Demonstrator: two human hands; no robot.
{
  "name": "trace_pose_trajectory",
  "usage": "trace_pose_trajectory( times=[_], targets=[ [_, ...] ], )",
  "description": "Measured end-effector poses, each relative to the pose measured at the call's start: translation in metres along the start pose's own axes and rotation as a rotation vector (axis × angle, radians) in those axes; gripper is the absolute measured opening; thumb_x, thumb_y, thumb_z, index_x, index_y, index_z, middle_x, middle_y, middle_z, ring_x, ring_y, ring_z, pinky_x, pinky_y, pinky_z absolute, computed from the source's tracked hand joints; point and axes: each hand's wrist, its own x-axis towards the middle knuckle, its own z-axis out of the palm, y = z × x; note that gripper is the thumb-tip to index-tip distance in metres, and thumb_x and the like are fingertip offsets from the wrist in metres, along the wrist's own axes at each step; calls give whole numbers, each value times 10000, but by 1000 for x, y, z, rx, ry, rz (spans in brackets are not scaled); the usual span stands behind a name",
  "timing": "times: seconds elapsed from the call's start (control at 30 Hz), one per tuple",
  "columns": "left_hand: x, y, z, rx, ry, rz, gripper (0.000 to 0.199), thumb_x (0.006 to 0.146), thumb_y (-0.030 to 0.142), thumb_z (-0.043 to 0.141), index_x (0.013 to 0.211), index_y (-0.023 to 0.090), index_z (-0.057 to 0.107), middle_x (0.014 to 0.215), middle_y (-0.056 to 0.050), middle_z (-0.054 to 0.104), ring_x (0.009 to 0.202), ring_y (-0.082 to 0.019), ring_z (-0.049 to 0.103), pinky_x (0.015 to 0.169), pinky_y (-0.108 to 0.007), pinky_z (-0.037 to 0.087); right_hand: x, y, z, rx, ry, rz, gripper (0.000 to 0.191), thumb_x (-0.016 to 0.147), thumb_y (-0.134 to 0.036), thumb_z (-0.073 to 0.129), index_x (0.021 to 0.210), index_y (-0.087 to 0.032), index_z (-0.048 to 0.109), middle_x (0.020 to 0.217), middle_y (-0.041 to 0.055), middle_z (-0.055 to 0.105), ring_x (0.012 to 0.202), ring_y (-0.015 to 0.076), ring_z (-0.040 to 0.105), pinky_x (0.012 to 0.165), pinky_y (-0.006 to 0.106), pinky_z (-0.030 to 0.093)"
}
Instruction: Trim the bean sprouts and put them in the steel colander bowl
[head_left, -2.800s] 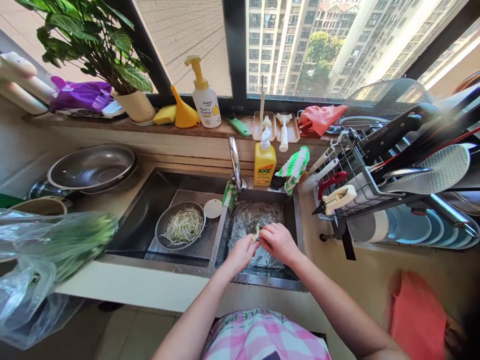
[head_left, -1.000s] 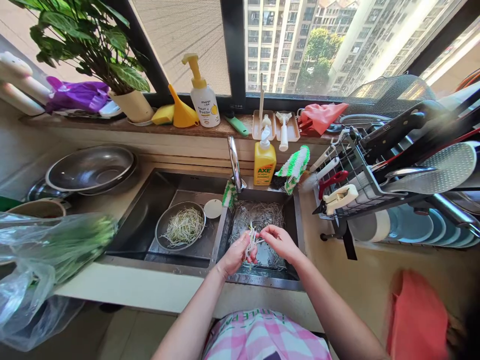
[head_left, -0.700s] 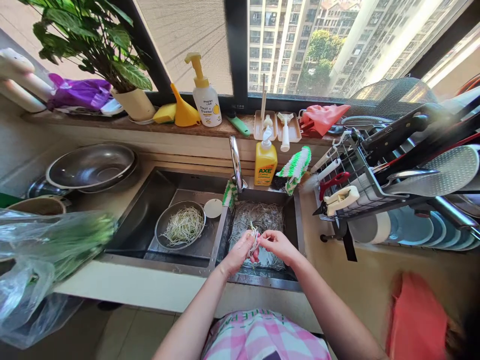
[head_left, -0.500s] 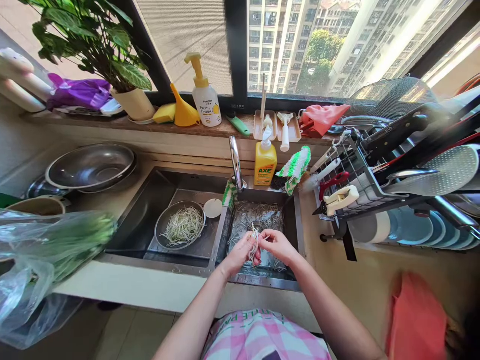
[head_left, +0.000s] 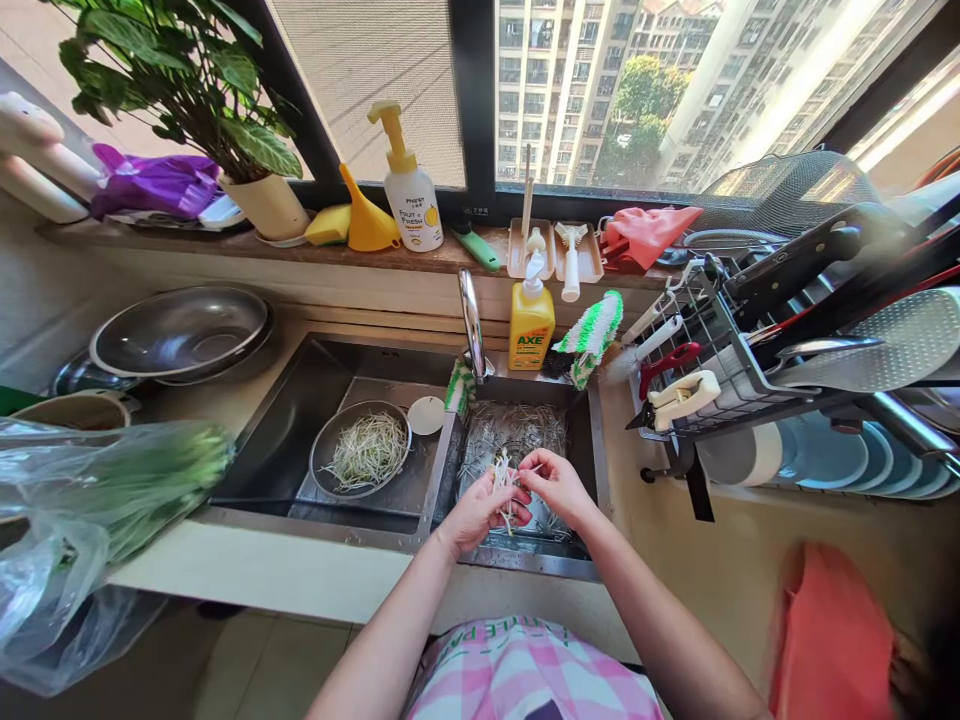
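Over the right sink basin [head_left: 591,480], my left hand [head_left: 476,512] holds a small bunch of white bean sprouts [head_left: 505,485] across its fingers. Close beside it on the right, my right hand [head_left: 556,488] has thumb and fingertips pinched at the edge of the bunch, on what looks like a thin sprout strand. Under both hands, loose thin strands [head_left: 517,428] lie scattered in the basin. A round metal bowl [head_left: 318,462] full of sprouts sits in the left basin, with a small white round dish [head_left: 427,416] next to it.
A faucet [head_left: 472,325], a yellow soap bottle [head_left: 531,335] and a green-white cloth [head_left: 592,335] stand behind the basins. At right is a dish rack [head_left: 750,385] with utensils. Pans [head_left: 180,330] and a plastic bag of greens [head_left: 150,490] lie at left.
My left hand has opened a little, showing more of the sprouts. My right hand remains pinched beside it, its fingertips slightly higher.
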Motion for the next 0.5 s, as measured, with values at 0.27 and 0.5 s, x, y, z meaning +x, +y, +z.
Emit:
trace_pose_trajectory(
  times=[0.27,0.5],
  targets=[
    [2,-7,-8,-274,-12,9,256,775,238,538,1016,166,495,915,-78,637,819,-198,632,780,-378,466,-4,1,0,-55,39,-128,190,724,-359,574,740,-189,491,707,2,564,648,125,521,616,252,421],
    [5,-11,-4,-290,69,63,197,767,222,554,953,162,528,874,-36,631,771,-138,618,792,-358,482,-14,1,4,-514,77,-343,42,696,-212,612,701,-200,573,942,49,541,902,186,490,784,319,393]
  ],
)
